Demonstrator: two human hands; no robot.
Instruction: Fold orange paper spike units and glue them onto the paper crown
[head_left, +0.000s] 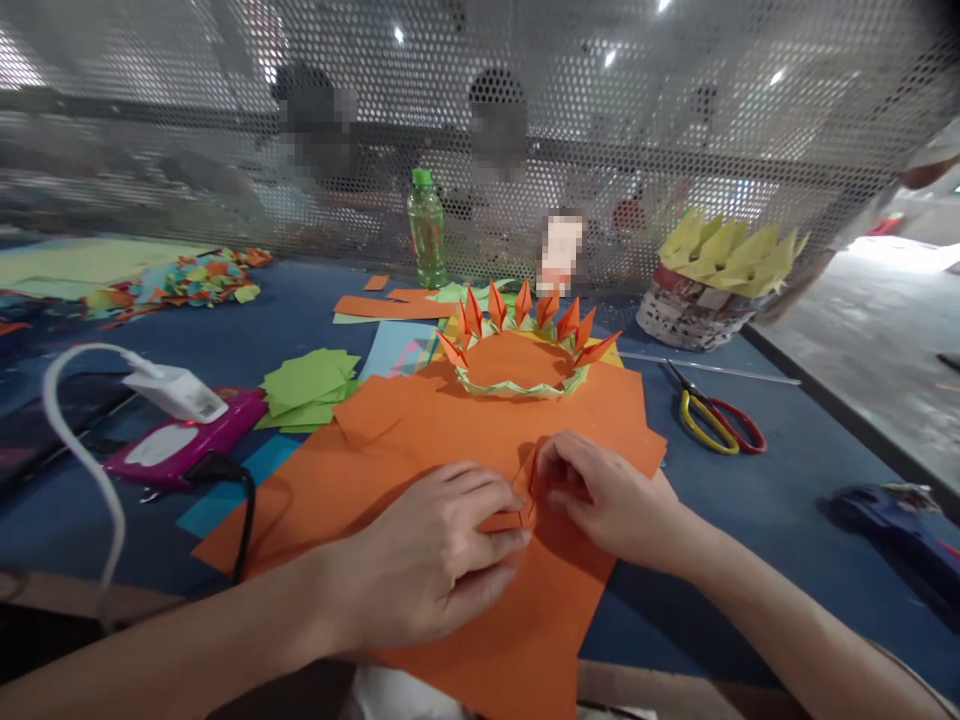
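Observation:
Between my two hands is a small folded orange paper (527, 488), resting on large orange sheets (420, 430). My left hand (457, 545) lies low over the sheets, its fingertips closed on the left edge of the folded paper. Curled fingers of my right hand (600, 490) pinch its right edge; the fingers partly hide it. Just beyond stands a paper crown (517, 388), a pale green ring with several pointed orange folded pieces around its far side and ends.
Right of the sheets lie scissors (709, 420) and a blue tool (896, 530); behind them stands a newspaper-covered pot (694, 310) with yellow-green points. At left are green paper squares (311, 385), a magenta power strip (187, 440) and paper scraps (202, 280). A green bottle (426, 230) stands by the perforated screen (360, 200).

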